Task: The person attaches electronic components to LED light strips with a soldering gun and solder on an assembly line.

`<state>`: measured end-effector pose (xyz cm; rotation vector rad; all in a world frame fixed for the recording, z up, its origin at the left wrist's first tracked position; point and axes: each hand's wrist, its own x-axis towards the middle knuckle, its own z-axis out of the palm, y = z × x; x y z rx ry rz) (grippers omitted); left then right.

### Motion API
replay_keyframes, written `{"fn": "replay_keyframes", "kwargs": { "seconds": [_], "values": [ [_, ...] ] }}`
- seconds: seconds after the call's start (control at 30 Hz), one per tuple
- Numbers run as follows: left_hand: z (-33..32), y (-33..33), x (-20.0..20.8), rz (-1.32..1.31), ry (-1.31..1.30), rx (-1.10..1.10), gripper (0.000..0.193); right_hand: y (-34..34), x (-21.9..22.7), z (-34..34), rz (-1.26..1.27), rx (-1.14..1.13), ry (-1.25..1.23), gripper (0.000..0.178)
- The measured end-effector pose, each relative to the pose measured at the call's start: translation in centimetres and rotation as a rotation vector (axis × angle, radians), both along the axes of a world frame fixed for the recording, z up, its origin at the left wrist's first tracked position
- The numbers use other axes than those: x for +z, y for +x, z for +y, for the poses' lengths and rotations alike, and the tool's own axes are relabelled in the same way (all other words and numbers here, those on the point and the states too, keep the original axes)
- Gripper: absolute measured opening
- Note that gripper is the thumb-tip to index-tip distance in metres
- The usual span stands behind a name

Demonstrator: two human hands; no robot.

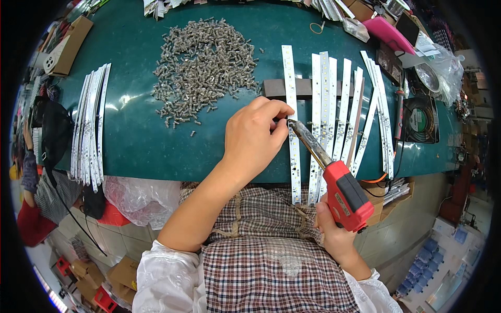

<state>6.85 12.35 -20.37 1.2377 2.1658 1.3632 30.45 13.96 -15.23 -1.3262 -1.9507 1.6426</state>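
My left hand [255,138] is closed in a pinch over a narrow white LED strip board [293,156]. Whatever sits between its fingertips is too small to make out. My right hand [338,241] grips a red and black soldering gun [348,195], whose dark tip meets the board beside my left fingertips. Under the board's upper part lies a dark grey bar [274,88]. More LED strip boards [324,99] are fanned out to the right, several with small parts near their middles. A heap of small metal-and-glass parts [206,65] covers the green table beyond my left hand.
A bundle of strip boards [88,125] lies at the table's left. On the right are a black fan [420,120], a round metal dish [427,77], clear plastic bags [448,73] and a pink object [389,34]. A cardboard box [73,47] stands far left; another person's arm [30,161] shows there.
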Motion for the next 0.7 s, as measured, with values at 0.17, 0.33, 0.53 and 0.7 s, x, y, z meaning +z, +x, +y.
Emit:
{"fn": "replay_keyframes", "kwargs": {
  "seconds": [0.17,0.33,0.53,0.7],
  "values": [
    [0.2,0.0,0.2,0.007,-0.009,-0.003,0.017,-0.1,0.4,-0.2,0.102,-0.064,0.039,0.01],
    [0.1,0.0,0.6,-0.031,-0.007,0.001,0.017,0.4,2.2,2.3,0.329,-0.322,0.297,0.02],
    [-0.1,0.0,1.0,-0.02,-0.038,-0.031,0.019,1.8,1.7,10.4,0.036,-0.47,0.705,0.032],
    [-0.4,0.3,1.7,-0.006,-0.073,-0.078,0.037,0.1,-0.2,15.6,-0.393,-0.235,1.222,0.053]
  ]
}}
